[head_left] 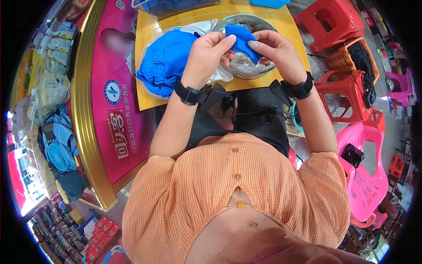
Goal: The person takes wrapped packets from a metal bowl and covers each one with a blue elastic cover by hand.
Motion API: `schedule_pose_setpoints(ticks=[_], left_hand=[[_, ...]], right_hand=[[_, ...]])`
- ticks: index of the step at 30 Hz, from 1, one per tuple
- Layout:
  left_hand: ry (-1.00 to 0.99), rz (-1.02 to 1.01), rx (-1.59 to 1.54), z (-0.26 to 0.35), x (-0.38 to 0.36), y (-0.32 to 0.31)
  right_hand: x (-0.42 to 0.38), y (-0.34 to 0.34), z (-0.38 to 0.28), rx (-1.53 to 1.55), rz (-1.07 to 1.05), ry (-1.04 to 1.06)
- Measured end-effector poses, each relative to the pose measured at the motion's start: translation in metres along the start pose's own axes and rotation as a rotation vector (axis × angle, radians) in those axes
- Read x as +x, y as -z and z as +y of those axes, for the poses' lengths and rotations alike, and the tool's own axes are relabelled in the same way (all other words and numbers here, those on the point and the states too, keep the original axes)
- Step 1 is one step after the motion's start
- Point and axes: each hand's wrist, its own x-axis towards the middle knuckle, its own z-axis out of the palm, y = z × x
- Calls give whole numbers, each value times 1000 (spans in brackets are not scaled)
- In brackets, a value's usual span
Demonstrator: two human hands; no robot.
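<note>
My left hand [206,59] and my right hand [279,50] pinch a small folded piece of blue cloth [243,40] between thumbs and fingers. It is held up over a round metal basin [251,75], whose whitish, crumpled contents are partly hidden by my hands. To the left, a large heap of blue cloth pieces [165,59] lies in a clear, round container. Behind my left hand, a white cloth or bag [204,27] shows between the heap and the basin. Both wrists wear black straps with small devices.
A yellow table [147,103] carries these containers, with a clear bin of blue pieces [176,6] at its far side. Red stools [329,22] and a pink chair [367,169] stand right. A pink counter panel [110,57] with gold trim borders the left.
</note>
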Motion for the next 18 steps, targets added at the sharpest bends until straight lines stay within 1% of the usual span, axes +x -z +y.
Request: schedule_pose_setpoints(ticks=[1, 2, 3, 5, 7, 8, 9, 10, 11, 12, 13, 15, 17, 18], left_hand=[[1, 24, 88, 3, -1, 1], [-5, 26, 85, 3, -1, 1], [-36, 40, 124, 3, -1, 2], [-72, 55, 162, 3, -1, 2], [-195, 42, -270, 4, -4, -3], [-197, 42, -272, 5, -5, -5], [-224, 62, -206, 7, -7, -7], [-252, 83, -141, 8, -9, -8], [-254, 85, -143, 8, -11, -8], [-190, 61, -49, 8, -13, -8], [-127, 38, 44, 7, -14, -7], [-131, 74, 62, 4, -13, -11], [-152, 138, 146, 2, -13, -12], [-154, 137, 145, 0, -13, -12]], right_hand=[[0, -2, 0, -20, 41, 46], [0, 0, 2, -23, 15, -2], [0, 0, 4, -26, 13, 0], [1, -1, 8, 65, -33, -30], [0, -5, 8, 69, -32, -18], [0, -6, 8, 183, -60, -59], [0, -6, 9, 296, -88, -102], [-1, -7, 11, 293, -89, -102], [-1, -8, 12, 333, -114, -117], [0, -9, 14, 373, -140, -132], [-1, -12, 15, 371, -144, -132], [-3, -19, 16, 363, -97, -150], [-5, -24, 14, 351, -88, -166], [-6, -25, 13, 340, -79, -181]])
